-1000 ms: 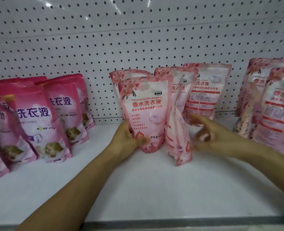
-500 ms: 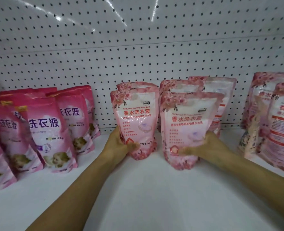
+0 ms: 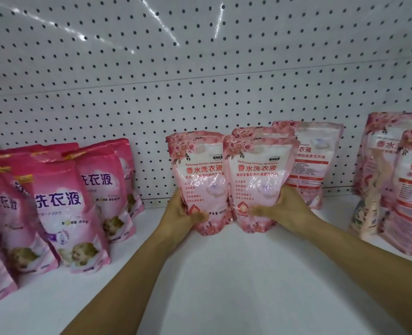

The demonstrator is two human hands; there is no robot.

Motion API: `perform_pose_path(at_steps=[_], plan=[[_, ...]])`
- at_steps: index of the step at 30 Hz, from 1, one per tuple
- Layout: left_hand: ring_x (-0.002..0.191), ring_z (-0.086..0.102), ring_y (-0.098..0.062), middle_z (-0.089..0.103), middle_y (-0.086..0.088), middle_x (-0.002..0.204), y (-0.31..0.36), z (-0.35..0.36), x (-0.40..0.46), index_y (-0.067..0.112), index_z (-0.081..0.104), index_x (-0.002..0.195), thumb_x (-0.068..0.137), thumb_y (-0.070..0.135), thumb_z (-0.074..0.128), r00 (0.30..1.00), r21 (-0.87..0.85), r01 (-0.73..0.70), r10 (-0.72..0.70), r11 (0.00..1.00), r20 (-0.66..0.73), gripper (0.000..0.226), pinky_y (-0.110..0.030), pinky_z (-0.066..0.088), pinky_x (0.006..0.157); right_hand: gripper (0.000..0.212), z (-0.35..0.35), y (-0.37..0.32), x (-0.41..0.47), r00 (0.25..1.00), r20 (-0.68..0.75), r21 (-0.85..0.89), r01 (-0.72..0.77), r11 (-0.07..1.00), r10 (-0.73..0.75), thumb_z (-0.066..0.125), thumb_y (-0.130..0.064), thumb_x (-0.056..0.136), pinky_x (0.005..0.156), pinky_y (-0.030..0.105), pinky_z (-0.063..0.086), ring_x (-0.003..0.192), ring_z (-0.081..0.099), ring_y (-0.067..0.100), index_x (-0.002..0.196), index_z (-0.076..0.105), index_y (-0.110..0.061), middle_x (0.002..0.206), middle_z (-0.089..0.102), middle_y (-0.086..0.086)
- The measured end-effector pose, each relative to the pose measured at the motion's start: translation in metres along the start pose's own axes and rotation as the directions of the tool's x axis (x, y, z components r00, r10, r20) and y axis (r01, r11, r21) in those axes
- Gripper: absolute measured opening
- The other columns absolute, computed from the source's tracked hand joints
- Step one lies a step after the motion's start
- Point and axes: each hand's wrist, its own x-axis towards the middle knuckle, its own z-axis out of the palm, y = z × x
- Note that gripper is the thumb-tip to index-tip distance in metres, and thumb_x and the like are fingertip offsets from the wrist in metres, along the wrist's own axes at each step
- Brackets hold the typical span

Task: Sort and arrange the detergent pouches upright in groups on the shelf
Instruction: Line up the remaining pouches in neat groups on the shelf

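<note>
Two light pink floral detergent pouches stand upright side by side at the middle of the white shelf (image 3: 224,274). My left hand (image 3: 179,213) grips the left pouch (image 3: 200,180) at its lower left edge. My right hand (image 3: 286,211) grips the right pouch (image 3: 258,182) at its lower right. The two pouches touch, the right one slightly overlapping the left. More pouches of the same kind stand right behind them, and another (image 3: 313,160) leans on the pegboard with its back side showing.
A group of darker magenta pouches (image 3: 59,206) stands at the left. More light pink pouches (image 3: 403,180) crowd the right end, some leaning. A white pegboard wall (image 3: 200,81) backs the shelf. Bare shelf surface lies in front of my hands.
My right hand turned a sideways pouch to face front, then slid it left and back against the pouch in my left hand. The two now stand pressed together.
</note>
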Motion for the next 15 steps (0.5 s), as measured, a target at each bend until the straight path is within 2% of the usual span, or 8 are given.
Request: perform_pose_path(at_steps=[4,7,9,11,12,13,14,15], plan=[[0.104,0.068,-0.014,0.070,0.002,0.117,0.007,0.001,-0.001,0.023,0.050,0.128,0.073,-0.003,0.081,0.999,0.052,0.040,-0.040,0.998,-0.008,0.068,-0.028,0.060,0.077,0.072,0.003,-0.004,-0.004,1.000,-0.001,0.030,0.011,0.999,-0.011,0.093,-0.027,0.057,0.092,0.032,0.055,0.107,0.066,0.007,0.121,0.059,-0.027,0.115,0.070,-0.011],[0.100,0.067,-0.012,0.069,-0.001,0.118,0.021,0.002,-0.006,0.018,0.049,0.128,0.074,0.000,0.081,0.996,0.149,0.089,-0.092,0.985,0.013,0.065,-0.016,0.056,0.059,0.060,0.000,-0.012,-0.014,0.999,0.026,0.031,0.035,0.999,-0.036,0.087,-0.019,0.067,0.087,0.024,0.051,0.108,0.061,0.009,0.112,0.052,-0.036,0.112,0.064,-0.016],[0.102,0.067,-0.015,0.068,-0.004,0.121,0.033,0.007,-0.015,0.016,0.052,0.124,0.075,0.003,0.081,0.997,0.198,0.073,-0.071,0.978,-0.015,0.058,-0.015,0.055,0.059,0.054,-0.006,-0.018,-0.023,0.999,0.024,-0.009,0.041,0.999,-0.041,0.083,-0.015,0.073,0.086,0.023,0.048,0.108,0.059,0.010,0.110,0.048,-0.035,0.108,0.060,-0.016],[0.116,0.059,-0.021,0.056,-0.006,0.132,0.042,0.016,-0.028,0.016,0.047,0.129,0.076,0.012,0.082,0.972,0.362,0.005,0.081,0.932,-0.222,0.063,-0.030,0.057,0.085,0.050,-0.018,-0.021,-0.036,0.998,-0.017,-0.082,0.058,0.995,-0.060,0.078,-0.015,0.078,0.088,0.020,0.047,0.106,0.057,0.010,0.117,0.048,-0.024,0.111,0.058,-0.010],[0.124,0.050,-0.022,0.046,-0.006,0.137,0.045,0.022,-0.036,0.017,0.041,0.137,0.078,0.017,0.081,0.923,0.472,-0.033,0.208,0.881,-0.325,0.071,-0.037,0.050,0.098,0.050,-0.025,-0.023,-0.046,0.995,-0.041,-0.115,0.082,0.990,-0.088,0.076,-0.016,0.080,0.087,0.015,0.046,0.104,0.056,0.006,0.122,0.048,-0.020,0.115,0.057,-0.007],[0.127,0.045,-0.021,0.039,-0.005,0.138,0.051,0.032,-0.046,0.018,0.036,0.141,0.081,0.021,0.079,0.871,0.542,-0.099,0.336,0.834,-0.358,0.074,-0.038,0.043,0.105,0.053,-0.033,-0.023,-0.057,0.991,-0.057,-0.141,0.115,0.983,-0.124,0.075,-0.019,0.082,0.086,0.009,0.044,0.103,0.054,0.001,0.127,0.047,-0.019,0.120,0.055,-0.007],[0.125,0.043,-0.018,0.037,-0.002,0.136,0.058,0.045,-0.056,0.019,0.034,0.142,0.083,0.024,0.077,0.847,0.560,-0.182,0.419,0.808,-0.328,0.073,-0.035,0.042,0.105,0.055,-0.042,-0.022,-0.069,0.984,-0.069,-0.160,0.149,0.976,-0.162,0.073,-0.021,0.084,0.084,0.006,0.043,0.103,0.051,-0.005,0.131,0.046,-0.021,0.123,0.053,-0.010],[0.122,0.045,-0.014,0.037,0.002,0.133,0.064,0.062,-0.065,0.022,0.034,0.141,0.085,0.026,0.075,0.862,0.538,-0.249,0.437,0.805,-0.256,0.070,-0.030,0.044,0.101,0.054,-0.052,-0.021,-0.082,0.975,-0.091,-0.180,0.184,0.966,-0.203,0.071,-0.024,0.085,0.084,0.009,0.045,0.105,0.050,-0.007,0.132,0.046,-0.025,0.125,0.052,-0.013]])
